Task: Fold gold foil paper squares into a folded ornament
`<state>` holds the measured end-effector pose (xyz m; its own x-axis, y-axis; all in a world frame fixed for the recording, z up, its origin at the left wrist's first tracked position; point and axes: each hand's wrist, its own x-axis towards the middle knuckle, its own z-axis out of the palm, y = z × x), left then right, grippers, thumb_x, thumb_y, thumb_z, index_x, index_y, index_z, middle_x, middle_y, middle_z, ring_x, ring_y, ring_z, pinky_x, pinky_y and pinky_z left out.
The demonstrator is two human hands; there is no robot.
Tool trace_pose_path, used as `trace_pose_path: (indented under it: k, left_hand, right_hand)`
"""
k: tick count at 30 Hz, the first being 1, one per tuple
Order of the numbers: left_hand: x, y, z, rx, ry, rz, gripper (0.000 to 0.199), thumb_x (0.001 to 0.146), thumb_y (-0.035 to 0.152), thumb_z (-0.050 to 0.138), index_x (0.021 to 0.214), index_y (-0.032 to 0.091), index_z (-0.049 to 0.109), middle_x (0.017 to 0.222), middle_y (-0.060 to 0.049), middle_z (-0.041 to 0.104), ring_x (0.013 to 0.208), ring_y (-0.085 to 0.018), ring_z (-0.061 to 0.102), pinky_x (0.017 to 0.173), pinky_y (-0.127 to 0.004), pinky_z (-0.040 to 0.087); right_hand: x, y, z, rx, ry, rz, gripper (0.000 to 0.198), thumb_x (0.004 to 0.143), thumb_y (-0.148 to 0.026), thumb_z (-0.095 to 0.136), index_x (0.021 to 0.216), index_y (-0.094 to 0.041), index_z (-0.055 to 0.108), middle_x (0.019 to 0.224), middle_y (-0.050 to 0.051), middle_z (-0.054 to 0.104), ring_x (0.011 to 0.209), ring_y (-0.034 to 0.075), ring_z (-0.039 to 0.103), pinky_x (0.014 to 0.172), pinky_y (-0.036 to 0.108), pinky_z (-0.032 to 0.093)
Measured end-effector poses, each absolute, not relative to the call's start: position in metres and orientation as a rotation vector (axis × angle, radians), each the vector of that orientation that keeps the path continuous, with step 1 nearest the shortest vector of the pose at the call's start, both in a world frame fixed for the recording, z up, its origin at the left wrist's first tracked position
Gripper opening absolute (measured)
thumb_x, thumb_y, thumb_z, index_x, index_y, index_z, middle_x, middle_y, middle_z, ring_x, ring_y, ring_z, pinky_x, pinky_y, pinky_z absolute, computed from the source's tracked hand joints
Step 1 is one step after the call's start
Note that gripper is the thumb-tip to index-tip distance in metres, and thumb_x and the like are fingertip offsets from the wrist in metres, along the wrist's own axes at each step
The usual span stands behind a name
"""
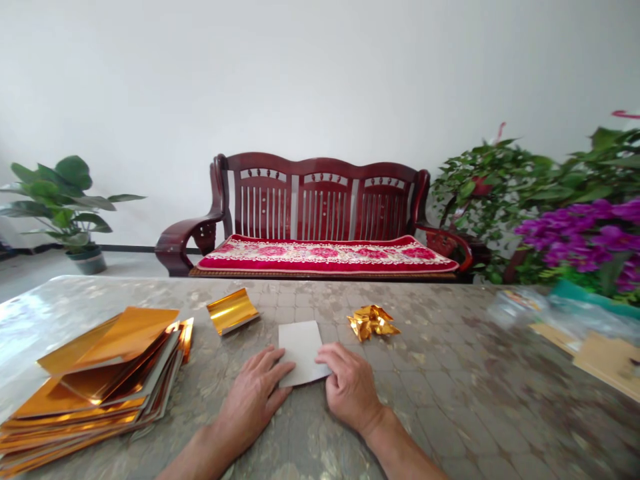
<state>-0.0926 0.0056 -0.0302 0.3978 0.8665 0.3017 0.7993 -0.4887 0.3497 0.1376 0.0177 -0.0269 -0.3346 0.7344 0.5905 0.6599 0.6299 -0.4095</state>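
Observation:
A pale, nearly square sheet of paper point(301, 350) lies on the table in front of me, its plain side up and its near edge slightly bowed. My left hand point(257, 390) rests at its left edge with fingers stretched out, the fingertips touching the paper. At the right edge, my right hand point(353, 387) has its fingers curled and pressed together over the paper's side. Past the sheet to the left is a curled gold foil paper point(233, 311). A crumpled-looking folded gold foil piece point(373, 323) sits to the right.
A tall, uneven stack of gold foil sheets point(100, 393) stands at the left of the patterned table point(450, 387). Clear plastic bags point(595, 320) and brown cardboard point(607, 363) lie at the right. Beyond are a wooden bench point(320, 193), a potted plant point(75, 207) and purple flowers point(585, 240).

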Motion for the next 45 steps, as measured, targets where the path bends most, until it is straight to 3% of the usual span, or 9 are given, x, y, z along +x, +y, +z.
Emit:
trace_pose_path:
  k: [5,8,13,17,21,25,36,43,45]
  left_hand:
    - [-0.093,0.006,-0.029,2.514,1.521,0.634,0.040,0.082,0.032,0.069,0.122,0.030,0.066,0.136,-0.007,0.059,0.128,-0.032,0.051,0.107,-0.051,0.043]
    - [-0.093,0.006,-0.031,2.522,1.513,0.640,0.048,0.077,0.042,0.075,0.122,0.031,0.066,0.137,-0.007,0.059,0.129,-0.034,0.050,0.107,-0.051,0.042]
    - [-0.095,0.006,-0.037,2.495,1.535,0.687,0.038,0.084,0.041,0.067,0.121,0.031,0.067,0.136,-0.006,0.059,0.128,-0.031,0.051,0.106,-0.050,0.044]
    - [-0.096,0.008,-0.040,2.501,1.527,0.701,0.033,0.088,0.036,0.061,0.120,0.032,0.067,0.135,-0.005,0.060,0.126,-0.030,0.053,0.105,-0.050,0.045]
    - [-0.098,0.010,-0.042,2.523,1.503,0.689,0.032,0.088,0.034,0.061,0.120,0.032,0.068,0.135,-0.006,0.060,0.125,-0.030,0.054,0.105,-0.050,0.046]
    - [-0.099,0.010,-0.044,2.535,1.507,0.707,0.033,0.088,0.032,0.061,0.120,0.032,0.068,0.134,-0.006,0.060,0.124,-0.029,0.055,0.105,-0.049,0.046]
    - [-0.100,0.011,-0.046,2.549,1.494,0.725,0.034,0.088,0.033,0.061,0.122,0.034,0.067,0.134,-0.005,0.061,0.124,-0.029,0.056,0.104,-0.048,0.048]
    - [-0.100,0.012,-0.046,2.385,1.480,0.911,0.030,0.088,0.036,0.060,0.116,0.034,0.070,0.131,-0.004,0.063,0.120,-0.027,0.060,0.103,-0.046,0.049]
    - [-0.097,0.012,-0.045,2.214,1.451,1.090,0.028,0.087,0.038,0.062,0.112,0.031,0.072,0.126,-0.005,0.066,0.115,-0.026,0.063,0.100,-0.043,0.051]
  right_hand:
    - [0.153,0.029,-0.012,-1.139,-1.787,0.115,0.040,0.069,0.000,0.041,0.092,-0.022,0.067,0.095,0.004,0.067,0.088,0.018,0.063,0.077,0.028,0.049]
    - [0.183,0.038,0.002,-1.213,-1.571,0.084,0.031,0.074,-0.010,0.044,0.091,-0.022,0.067,0.095,0.005,0.066,0.084,0.019,0.062,0.066,0.027,0.047]
    - [0.258,0.059,-0.003,-1.595,-1.184,0.210,0.041,0.061,-0.024,0.053,0.100,-0.021,0.065,0.105,0.008,0.066,0.094,0.024,0.062,0.075,0.033,0.048]
    - [0.291,0.069,-0.026,-1.672,-1.178,0.373,0.041,0.053,-0.027,0.057,0.092,-0.018,0.068,0.088,0.007,0.070,0.076,0.024,0.064,0.062,0.031,0.048]
    - [0.294,0.073,-0.036,-1.675,-1.223,0.479,0.042,0.056,-0.029,0.060,0.096,-0.019,0.070,0.076,0.001,0.070,0.061,0.018,0.061,0.055,0.027,0.045]
    - [0.294,0.079,-0.037,-1.685,-1.250,0.521,0.033,0.059,-0.033,0.065,0.088,-0.020,0.072,0.064,-0.001,0.067,0.052,0.016,0.057,0.052,0.025,0.041]
    - [0.290,0.077,-0.035,-1.656,-1.246,0.497,0.024,0.063,-0.043,0.068,0.072,-0.021,0.074,0.065,0.001,0.069,0.057,0.018,0.059,0.056,0.027,0.042]
    - [0.288,0.060,-0.020,-1.518,-1.080,0.449,0.039,0.070,-0.052,0.063,0.085,-0.017,0.067,0.081,0.006,0.071,0.077,0.023,0.063,0.072,0.032,0.047]
    - [0.280,0.054,-0.008,-1.473,-1.059,0.480,0.041,0.073,-0.054,0.061,0.090,-0.017,0.065,0.082,0.006,0.069,0.077,0.022,0.062,0.067,0.030,0.046]
